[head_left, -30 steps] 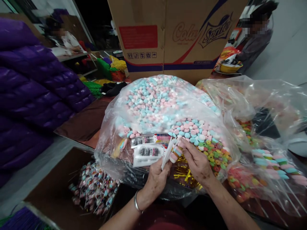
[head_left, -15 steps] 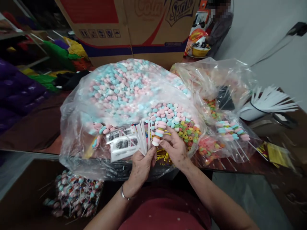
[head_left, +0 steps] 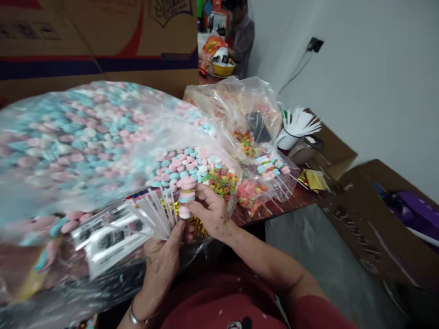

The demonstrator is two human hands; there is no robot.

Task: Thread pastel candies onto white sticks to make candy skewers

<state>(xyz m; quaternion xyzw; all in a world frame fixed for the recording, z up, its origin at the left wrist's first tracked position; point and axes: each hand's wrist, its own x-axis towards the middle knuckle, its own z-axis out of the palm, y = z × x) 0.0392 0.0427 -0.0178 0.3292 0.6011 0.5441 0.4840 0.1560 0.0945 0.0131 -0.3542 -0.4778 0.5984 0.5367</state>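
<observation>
My left hand [head_left: 163, 256] is closed around a fan of white sticks [head_left: 154, 214]. One upright candy skewer [head_left: 187, 197], stacked with pink, white and blue marshmallows and a yellowish ring, rises just above the left thumb. Fingers of my right hand [head_left: 211, 214] are closed on the skewer's side, the thumb against its lower marshmallows. Behind the hands lie loose pink, blue and white marshmallows [head_left: 181, 163] and fruit-coloured gummy rings [head_left: 221, 182]. Gold twist ties [head_left: 199, 228] show under the right hand. Printed clear packets [head_left: 113, 240] rest left of the sticks.
A big clear bag of marshmallows [head_left: 82, 132] covers the left side. Finished skewers [head_left: 270, 167] lie on plastic at the right, near a container of white strips [head_left: 298, 125]. Tall cardboard boxes [head_left: 103, 50] stand behind. Another person [head_left: 242, 41] is in the background.
The view has swung to the right, so the table's things appear further left and an open carton shows at the right. Both hands keep their hold on the skewer and sticks.
</observation>
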